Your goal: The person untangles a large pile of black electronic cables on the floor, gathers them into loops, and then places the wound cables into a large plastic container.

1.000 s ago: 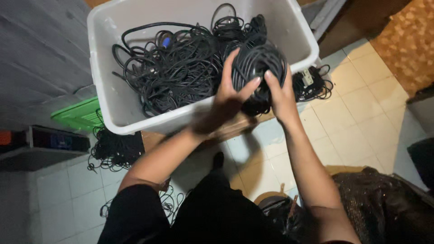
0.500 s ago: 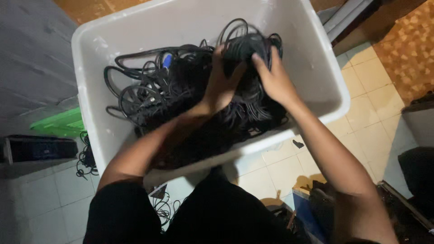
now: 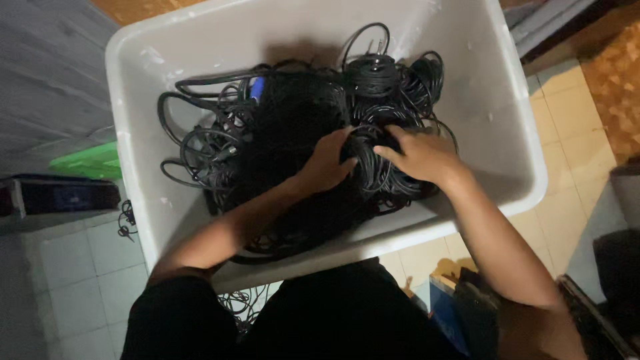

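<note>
Scene: A person leans over a large white plastic tub (image 3: 513,120) filled with tangled black cables (image 3: 267,133), both bare hands down inside it.
Left hand: The left hand (image 3: 327,163) rests on the left edge of a coiled bundle of black cable (image 3: 377,163), fingers curled together around its strands.
Right hand: The right hand (image 3: 420,157) lies on top of the same coil from the right, fingers spread a little and pressed down on the loops.
Coil: It sits right of centre in the tub, on top of the loose heap; a second wound black coil (image 3: 372,72) lies just beyond it toward the far wall.
Other contents: A small blue connector (image 3: 255,87) shows among the cables at the far left of the pile.
Handling: The loops would seem best kept pinched from both sides and pressed flat, so the winding holds its shape and no stray lead snags.
Surface: The tub stands above a pale tiled floor (image 3: 73,280); a loose black cable (image 3: 125,220) lies on the tiles at left.
Room: Dim light; a green flat object (image 3: 90,161) at left, patterned orange flooring (image 3: 613,73) at far right.
</note>
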